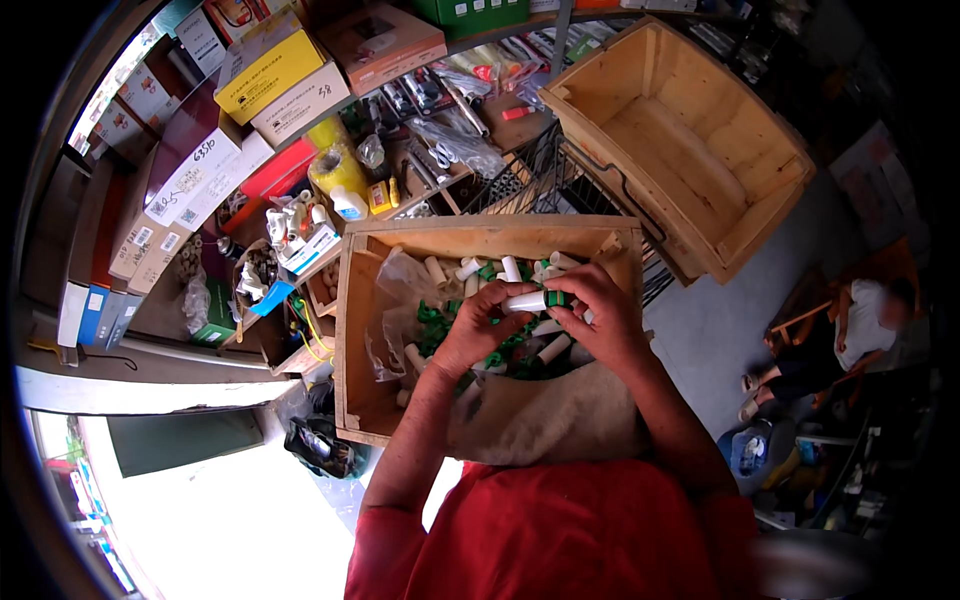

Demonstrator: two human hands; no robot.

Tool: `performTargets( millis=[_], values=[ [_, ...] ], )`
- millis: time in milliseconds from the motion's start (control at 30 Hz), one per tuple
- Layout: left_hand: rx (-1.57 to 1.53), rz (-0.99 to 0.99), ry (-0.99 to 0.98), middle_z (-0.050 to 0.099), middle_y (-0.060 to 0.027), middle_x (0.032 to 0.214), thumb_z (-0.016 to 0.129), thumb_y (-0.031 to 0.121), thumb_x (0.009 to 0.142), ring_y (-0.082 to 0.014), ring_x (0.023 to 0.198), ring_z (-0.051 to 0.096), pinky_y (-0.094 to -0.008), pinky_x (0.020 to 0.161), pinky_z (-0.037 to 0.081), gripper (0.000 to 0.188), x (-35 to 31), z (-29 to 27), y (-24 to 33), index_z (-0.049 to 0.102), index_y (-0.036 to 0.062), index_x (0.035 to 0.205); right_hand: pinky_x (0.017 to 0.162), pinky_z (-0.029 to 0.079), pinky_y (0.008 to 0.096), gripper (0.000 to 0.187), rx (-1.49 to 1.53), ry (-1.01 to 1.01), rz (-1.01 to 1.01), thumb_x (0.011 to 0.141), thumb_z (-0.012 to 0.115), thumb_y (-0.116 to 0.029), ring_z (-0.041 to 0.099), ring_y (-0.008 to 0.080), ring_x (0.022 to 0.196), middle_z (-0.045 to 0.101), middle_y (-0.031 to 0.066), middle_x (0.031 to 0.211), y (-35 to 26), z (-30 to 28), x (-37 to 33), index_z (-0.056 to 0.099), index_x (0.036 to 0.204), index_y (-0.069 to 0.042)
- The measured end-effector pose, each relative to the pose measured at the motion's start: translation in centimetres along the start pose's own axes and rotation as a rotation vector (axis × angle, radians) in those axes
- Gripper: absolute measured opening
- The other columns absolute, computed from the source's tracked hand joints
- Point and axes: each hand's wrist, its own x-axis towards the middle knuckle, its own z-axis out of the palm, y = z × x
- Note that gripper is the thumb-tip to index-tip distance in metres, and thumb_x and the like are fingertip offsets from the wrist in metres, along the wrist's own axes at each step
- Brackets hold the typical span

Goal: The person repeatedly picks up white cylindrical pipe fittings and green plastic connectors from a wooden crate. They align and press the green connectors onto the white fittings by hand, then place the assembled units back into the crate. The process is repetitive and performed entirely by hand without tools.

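Between my two hands is a short white plastic tube [522,302] with a green and dark fitting [557,298] at its right end. My left hand [476,328] is closed round the tube's left end, thumb and fingers pinching it. My right hand [602,316] grips the fitting with its fingertips. Both hands are over a wooden box [490,224] holding several white tubes [553,348] and green plastic pieces [432,328]. A clear plastic bag [400,276] lies inside the box at the left. Tan cloth [565,415] covers its near side.
Another wooden box [690,150] stands tilted at the far right, beside a black wire rack [560,180]. Shelves of cardboard cartons [190,170], yellow rolls [337,172] and metal parts [465,108] line the far left. A person [862,325] sits at the right. A dark bag [322,448] lies on the floor.
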Motion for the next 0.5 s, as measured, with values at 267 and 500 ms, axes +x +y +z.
performTargets(
  millis=[267, 500],
  values=[
    [-0.053, -0.035, -0.021, 0.063, -0.0015, 0.110, 0.065, -0.005, 0.087, -0.0086, 0.097, 0.059, -0.0236, 0.085, 0.049, 0.036, -0.08, -0.10, 0.48, 0.061, 0.0033, 0.122, 0.067, 0.052, 0.0269, 0.037, 0.014, 0.001, -0.018, 0.079, 0.071, 0.001, 0.061, 0.0158, 0.084, 0.058, 0.0056, 0.107, 0.07, 0.28, -0.07, 0.062, 0.114, -0.009],
    [-0.120, -0.063, -0.031, 0.065, -0.0014, 0.104, 0.067, 0.000, 0.087, -0.0073, 0.090, 0.059, -0.0237, 0.079, 0.050, 0.036, -0.09, -0.24, 0.24, 0.060, 0.0043, 0.122, 0.067, 0.051, 0.0267, 0.039, -0.014, -0.011, -0.014, 0.077, 0.072, 0.002, 0.060, 0.0150, 0.080, 0.058, 0.0056, 0.105, -0.14, 0.25, -0.06, 0.063, 0.113, -0.008]
  ],
)
